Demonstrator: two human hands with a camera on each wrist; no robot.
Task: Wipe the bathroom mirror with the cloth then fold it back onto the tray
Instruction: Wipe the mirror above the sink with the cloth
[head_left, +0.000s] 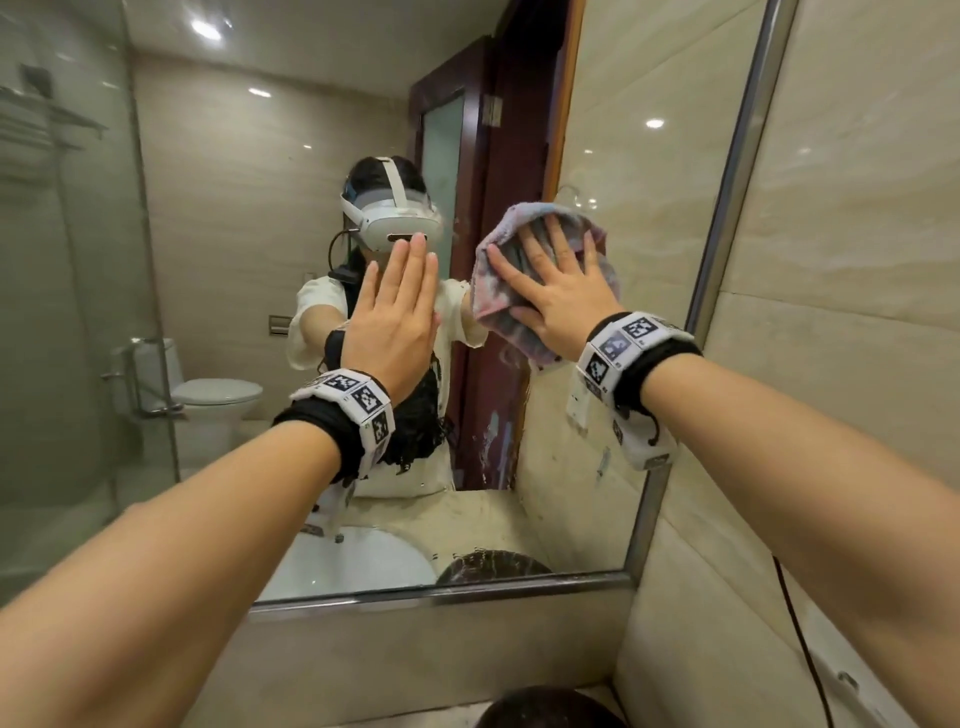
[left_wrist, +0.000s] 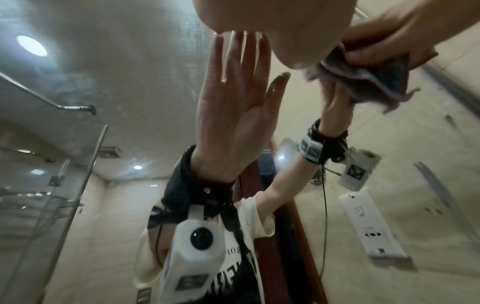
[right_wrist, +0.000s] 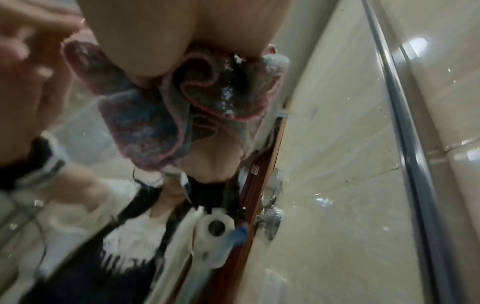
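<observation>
Mirror (head_left: 249, 218) takes both hands: flat, fingers-together left hand (head_left: 396, 317) touches the glass holding nothing, while at its 3 o'clock the spread right hand (head_left: 563, 291) presses the bunched cloth (head_left: 493, 291) against it.

- Mirror (head_left: 218, 218) straight ahead at 12 o'clock, on the wall above the counter.
- Left hand (head_left: 392, 317) flat on the glass, fingers straight, toward 11 o'clock.
- Right hand (head_left: 558, 288) at 1 o'clock, just beside the left, fingers spread, pressing the cloth (head_left: 501, 249) against the glass.
- Cloth between right palm and mirror, bunched folds hanging below the palm in the right wrist view.
- Mirror frame (head_left: 727, 208) at 2 o'clock; tiled wall (head_left: 857, 234) right of it.
- Sink (head_left: 353, 564) reflected low in the glass, at 6 o'clock.
- Toilet (head_left: 215, 397) reflected at 9 o'clock.
</observation>
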